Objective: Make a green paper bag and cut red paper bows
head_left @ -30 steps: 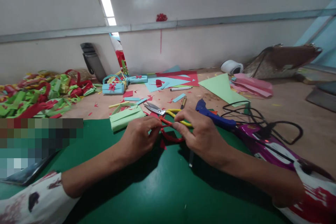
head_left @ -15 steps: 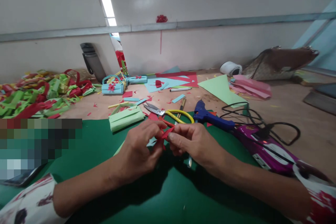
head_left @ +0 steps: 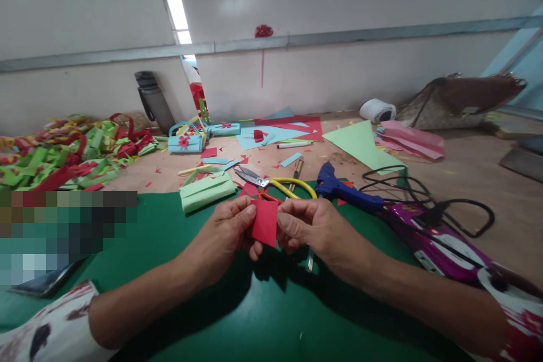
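Note:
Both hands hold a small red paper piece (head_left: 264,222) upright just above the green mat (head_left: 237,317). My left hand (head_left: 227,232) pinches its left edge with thumb and fingers closed. My right hand (head_left: 311,227) pinches its right edge the same way. Just beyond the hands lie yellow-handled scissors (head_left: 275,182) and a folded light-green paper (head_left: 207,190). A blue glue gun (head_left: 344,190) lies to the right of the scissors.
A heap of green and red paper strips (head_left: 63,153) fills the left. Small blue paper baskets (head_left: 185,140), coloured sheets (head_left: 288,127), a marker (head_left: 293,145), a black cable (head_left: 428,195), a tape roll (head_left: 376,110) and a brown bag (head_left: 462,99) lie further back.
The hands came off the table near the scissors and lifted toward me. The red paper, first crumpled between the fingers, now shows flat and upright.

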`<state>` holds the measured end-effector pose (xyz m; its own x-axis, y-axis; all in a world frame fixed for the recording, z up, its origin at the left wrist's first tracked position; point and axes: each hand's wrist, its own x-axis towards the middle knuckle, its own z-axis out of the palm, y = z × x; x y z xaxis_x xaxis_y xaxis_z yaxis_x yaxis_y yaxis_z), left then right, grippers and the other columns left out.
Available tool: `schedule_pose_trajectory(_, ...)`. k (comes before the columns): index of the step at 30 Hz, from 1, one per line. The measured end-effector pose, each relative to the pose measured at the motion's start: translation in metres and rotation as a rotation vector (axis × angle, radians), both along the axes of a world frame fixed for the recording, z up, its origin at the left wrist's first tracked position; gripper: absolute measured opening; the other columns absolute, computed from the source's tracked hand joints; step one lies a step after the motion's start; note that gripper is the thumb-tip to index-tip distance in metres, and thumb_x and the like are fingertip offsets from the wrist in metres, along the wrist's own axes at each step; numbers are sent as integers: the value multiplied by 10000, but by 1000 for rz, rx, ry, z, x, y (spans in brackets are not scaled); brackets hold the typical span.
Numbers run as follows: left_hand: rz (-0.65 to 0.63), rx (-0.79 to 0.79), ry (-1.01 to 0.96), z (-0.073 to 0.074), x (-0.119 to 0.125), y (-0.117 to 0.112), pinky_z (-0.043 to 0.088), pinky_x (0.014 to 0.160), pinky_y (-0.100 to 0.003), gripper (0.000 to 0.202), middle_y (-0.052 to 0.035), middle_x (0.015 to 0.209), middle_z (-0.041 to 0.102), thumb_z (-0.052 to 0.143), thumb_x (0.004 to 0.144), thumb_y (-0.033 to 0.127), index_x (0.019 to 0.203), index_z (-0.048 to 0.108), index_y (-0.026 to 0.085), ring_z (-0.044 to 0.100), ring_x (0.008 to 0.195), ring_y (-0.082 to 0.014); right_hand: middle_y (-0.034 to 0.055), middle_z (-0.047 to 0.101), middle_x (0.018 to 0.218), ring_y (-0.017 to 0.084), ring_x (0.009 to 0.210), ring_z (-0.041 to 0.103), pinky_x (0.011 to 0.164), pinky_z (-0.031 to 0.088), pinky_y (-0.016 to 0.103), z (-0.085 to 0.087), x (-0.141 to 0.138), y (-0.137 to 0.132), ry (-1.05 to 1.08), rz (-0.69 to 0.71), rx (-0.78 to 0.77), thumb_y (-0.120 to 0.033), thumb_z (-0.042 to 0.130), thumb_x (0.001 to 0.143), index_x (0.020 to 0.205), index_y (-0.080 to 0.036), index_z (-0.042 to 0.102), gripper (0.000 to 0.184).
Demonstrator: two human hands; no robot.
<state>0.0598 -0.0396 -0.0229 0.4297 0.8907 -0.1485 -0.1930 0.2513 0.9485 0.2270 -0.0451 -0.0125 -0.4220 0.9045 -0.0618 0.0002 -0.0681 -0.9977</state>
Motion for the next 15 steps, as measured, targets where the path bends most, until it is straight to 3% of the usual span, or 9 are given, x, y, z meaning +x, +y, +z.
schedule_pose_trajectory(15, -57, -118, -68, -1, 6, -3, 435, 413, -175, 149, -32, 582, 583, 452, 868, 223, 801, 536, 120, 523, 440, -92, 2, 584, 626, 77, 533, 482, 527, 399, 206, 4, 0, -5, 29, 57, -29, -445, 648, 749, 737, -124, 600, 325)
